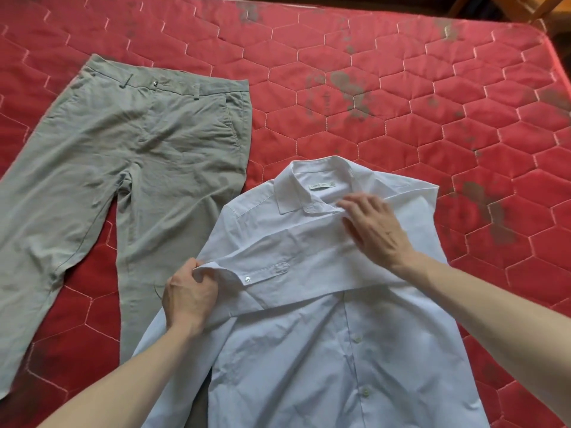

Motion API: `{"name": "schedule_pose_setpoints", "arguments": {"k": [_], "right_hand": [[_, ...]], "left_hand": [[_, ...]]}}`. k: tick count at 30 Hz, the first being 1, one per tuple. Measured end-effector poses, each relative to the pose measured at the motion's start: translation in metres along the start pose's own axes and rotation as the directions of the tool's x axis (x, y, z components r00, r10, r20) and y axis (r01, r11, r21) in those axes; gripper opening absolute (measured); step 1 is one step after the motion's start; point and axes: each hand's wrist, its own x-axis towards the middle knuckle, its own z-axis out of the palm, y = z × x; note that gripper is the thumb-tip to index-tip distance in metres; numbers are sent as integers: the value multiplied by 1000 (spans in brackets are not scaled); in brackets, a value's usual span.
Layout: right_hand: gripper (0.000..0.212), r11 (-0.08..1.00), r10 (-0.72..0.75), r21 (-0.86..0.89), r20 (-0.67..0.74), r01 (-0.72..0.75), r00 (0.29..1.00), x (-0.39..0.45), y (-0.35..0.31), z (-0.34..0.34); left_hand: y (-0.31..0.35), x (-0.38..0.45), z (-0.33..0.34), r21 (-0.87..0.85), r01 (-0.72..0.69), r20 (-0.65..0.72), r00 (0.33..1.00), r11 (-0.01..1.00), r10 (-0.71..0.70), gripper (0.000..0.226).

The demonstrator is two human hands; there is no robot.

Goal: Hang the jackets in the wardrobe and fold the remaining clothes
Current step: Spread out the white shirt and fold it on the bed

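A white button-up shirt [324, 341] lies front up on the red quilted mattress [401, 97], collar toward the far side. One sleeve [278, 257] is folded across the chest, its buttoned cuff at the left. My left hand [188, 295] grips that cuff with curled fingers. My right hand [374, 230] lies flat on the folded sleeve just below the collar, fingers straight and pressing the cloth. Grey-green trousers [123, 156] lie spread out flat to the left of the shirt, waistband away from me.
The mattress shows dark worn stains around its middle and right side. A wooden piece of furniture [525, 7] stands past the far right corner. The shirt's left edge overlaps the nearer trouser leg.
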Motion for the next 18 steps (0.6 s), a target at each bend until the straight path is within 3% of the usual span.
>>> {"name": "schedule_pose_setpoints", "arguments": {"k": [3,5,9,12,15,18], "right_hand": [[39,985,-167,48,71,164,983,19,-58,19],[34,979,-194,87,148,182,970,32,-80,35],[5,995,-38,98,132,25,991,49,-92,46],[6,998,53,41,90,-57,995,57,-95,45],[24,991,131,-5,53,-131,990,56,-107,42],[34,996,63,71,-8,-63,998,42,-137,38]], "left_hand": [[6,2,-6,-16,-9,42,999,1000,10,30],[1,3,-11,-30,1,84,996,1000,2,28],[-22,3,-21,-71,22,263,965,997,-2,16],[-31,6,-28,-173,62,357,934,983,4,42],[-29,7,-32,-186,121,269,961,975,-68,38],[-41,8,-32,103,-32,126,992,994,19,20]]}}
